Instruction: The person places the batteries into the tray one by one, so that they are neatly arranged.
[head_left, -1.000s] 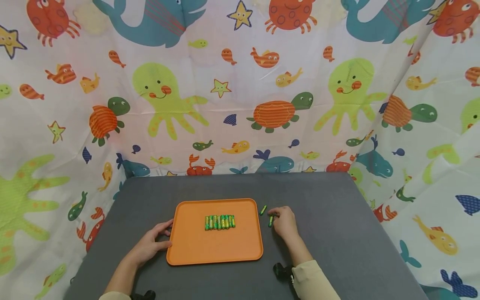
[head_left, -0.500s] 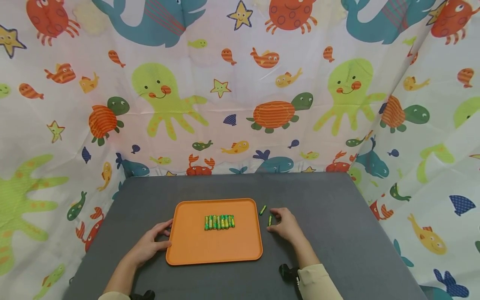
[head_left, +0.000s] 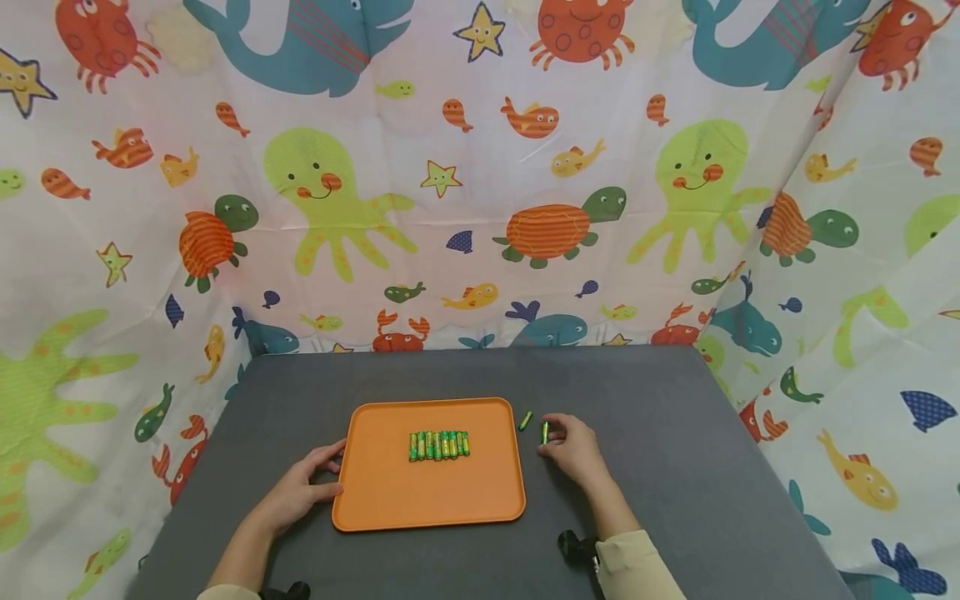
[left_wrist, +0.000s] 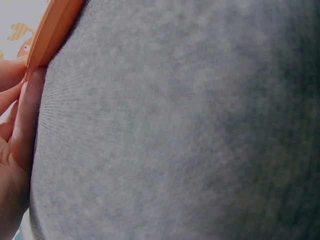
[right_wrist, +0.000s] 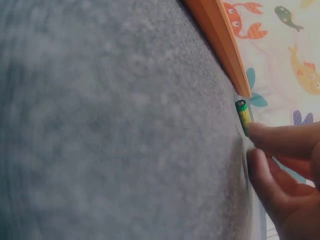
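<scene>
A row of several green-and-yellow batteries lies side by side on the orange tray. My left hand rests at the tray's left side, thumb and fingers spread apart along its edge; in the left wrist view the fingertips touch the tray wall. Right of the tray, my right hand pinches a battery between thumb and index finger. Another battery lies slanted on the table by the tray's upper right corner. In the right wrist view a battery shows just beyond a fingertip.
The grey table carries the tray near its middle. A curtain printed with sea animals hangs behind the table and along both sides. Black wrist-camera mounts sit at the wrists.
My right hand has drawn back slightly to the right, its thumb and index finger coming onto the battery, which has shifted slightly up and right. The left hand and tray look unmoved.
</scene>
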